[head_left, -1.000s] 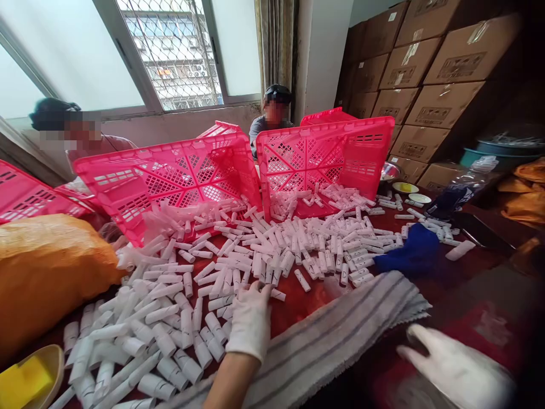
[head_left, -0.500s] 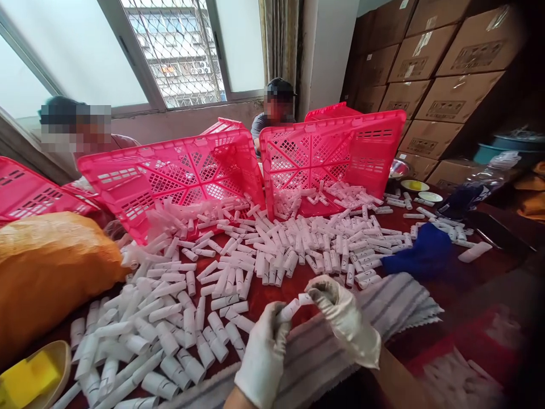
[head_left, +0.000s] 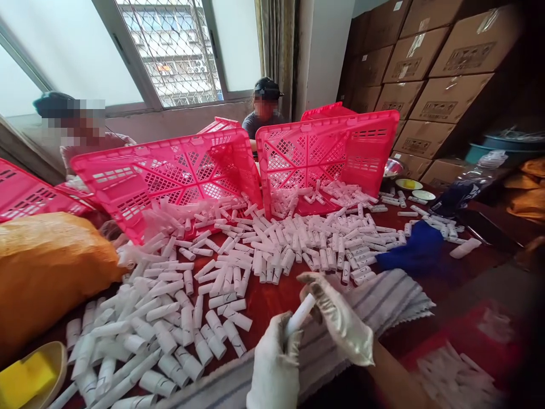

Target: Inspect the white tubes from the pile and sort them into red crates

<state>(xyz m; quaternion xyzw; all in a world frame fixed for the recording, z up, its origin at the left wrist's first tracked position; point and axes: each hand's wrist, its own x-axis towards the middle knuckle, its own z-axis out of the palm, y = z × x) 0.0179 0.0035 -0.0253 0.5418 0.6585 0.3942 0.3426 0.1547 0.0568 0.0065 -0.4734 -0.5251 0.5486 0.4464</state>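
Observation:
A white tube (head_left: pixel 300 313) is held upright and slanted above the striped towel (head_left: pixel 383 301). Around its lower end are the fingers of my left hand (head_left: pixel 276 355), in a white glove. My right hand (head_left: pixel 336 318), also gloved, is at the tube's upper end with its fingers bent; whether they grip the tube is hard to tell. Many white tubes with dark marks (head_left: pixel 187 324) lie heaped on the dark red table (head_left: pixel 264 301) beyond and left of my hands.
Two pink crates (head_left: pixel 191 165) lie tipped behind the heap, with two people beyond. An orange bag (head_left: pixel 55 272) and a yellow sponge (head_left: pixel 28 379) in a dish are left. Right are a blue cloth (head_left: pixel 415 250), a bottle (head_left: pixel 464 184) and stacked cartons (head_left: pixel 443 102).
The tube in my left hand stands steeper, and the small piece at its far end no longer shows apart. My left hand has moved slightly right, and my right hand's fingers have shifted along the tube.

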